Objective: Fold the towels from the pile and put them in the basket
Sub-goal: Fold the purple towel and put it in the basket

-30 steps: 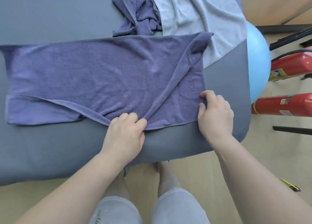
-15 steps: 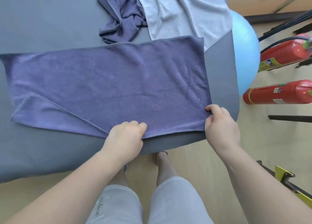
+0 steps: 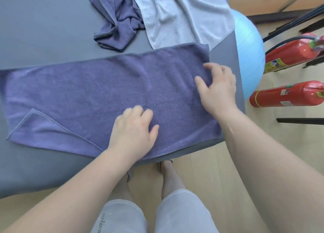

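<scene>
Head view looks down on a grey table (image 3: 43,30) where a purple towel (image 3: 87,92) lies spread flat, its near edge running along the table's near edge. The left grip (image 3: 133,127) lies palm down on the towel close to that edge, fingers loosely spread and holding nothing; its fingertips are smeared by blur. The right grip (image 3: 219,90) is over the towel's right end, fingers spread wide and slightly bent, holding nothing. Blur hides whether its fingertips touch the cloth or hover just above it.

Embossed lettering (image 3: 199,73) shows beside the right grip's fingers, mostly covered by that grip and unreadable. Far to the left of the left grip, the towel's near corner (image 3: 43,127) is folded over onto itself, and the towel's left end meets the frame edge.

Beyond both grips, a crumpled purple towel (image 3: 115,22) and a pale grey towel (image 3: 180,13) lie touching each other, both cut off at the top; the spread towel's far edge overlaps the pale one.

To the right of the right grip, a blue exercise ball (image 3: 249,48) is partly hidden behind the table. Past it a red fire extinguisher (image 3: 291,55) and a second one (image 3: 287,95) lie on the wooden floor (image 3: 263,162), both cut off at the right. Nearer than the grips, pale shorts (image 3: 184,211) carry print cut off by the bottom edge.
</scene>
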A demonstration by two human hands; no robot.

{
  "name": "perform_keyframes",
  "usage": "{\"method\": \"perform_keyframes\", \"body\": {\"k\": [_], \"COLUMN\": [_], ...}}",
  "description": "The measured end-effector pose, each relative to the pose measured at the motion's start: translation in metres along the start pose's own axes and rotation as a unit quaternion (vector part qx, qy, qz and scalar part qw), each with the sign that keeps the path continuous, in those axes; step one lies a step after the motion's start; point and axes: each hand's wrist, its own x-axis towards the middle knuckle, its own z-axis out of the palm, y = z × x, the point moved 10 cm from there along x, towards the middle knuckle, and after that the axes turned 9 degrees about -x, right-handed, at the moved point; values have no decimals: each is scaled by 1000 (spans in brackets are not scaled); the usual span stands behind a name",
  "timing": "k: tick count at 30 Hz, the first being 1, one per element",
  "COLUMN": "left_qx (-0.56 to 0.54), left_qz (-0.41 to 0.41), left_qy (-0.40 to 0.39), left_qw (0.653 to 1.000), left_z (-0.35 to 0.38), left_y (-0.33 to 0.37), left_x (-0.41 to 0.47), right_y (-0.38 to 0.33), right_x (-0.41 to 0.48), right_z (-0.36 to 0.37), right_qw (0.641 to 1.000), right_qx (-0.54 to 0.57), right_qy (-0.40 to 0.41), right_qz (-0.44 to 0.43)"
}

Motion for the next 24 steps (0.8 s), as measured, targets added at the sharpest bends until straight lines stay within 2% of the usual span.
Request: {"method": "perform_keyframes", "body": {"k": [2, 4, 6, 8, 11, 17, 21, 24], "left_qx": [6, 15, 37, 54, 60, 83, 74, 51], "left_qz": [-9, -33, -46, -41, -35, -18, -1, -32], "left_qy": [12, -21, -56, -60, -58, -77, -82, -41], "left_qw": [1000, 999, 997, 996, 996, 993, 994, 997], "left_z": [-3, 5, 17, 23, 27, 39, 32, 9], "left_y": [3, 3, 4, 6, 7, -1, -7, -31], "left_x": [29, 53, 72, 85, 95, 109, 110, 91], "right_y": [-3, -7, -13, -18, -14, -17, -53, -85], "right_x": [34, 58, 71, 75, 77, 67, 28, -15], "right_z": [3, 5, 1, -11, -15, 12, 35, 59], "right_qw": [998, 995, 995, 995, 998, 989, 984, 977], "right_qx": [54, 94, 98, 88, 32, -146, -160, -161], "right_qy": [-10, -13, 2, 40, 58, 2, -1, -25], "right_qz": [28, 36, 21, -7, -22, -17, -77, -139]}}
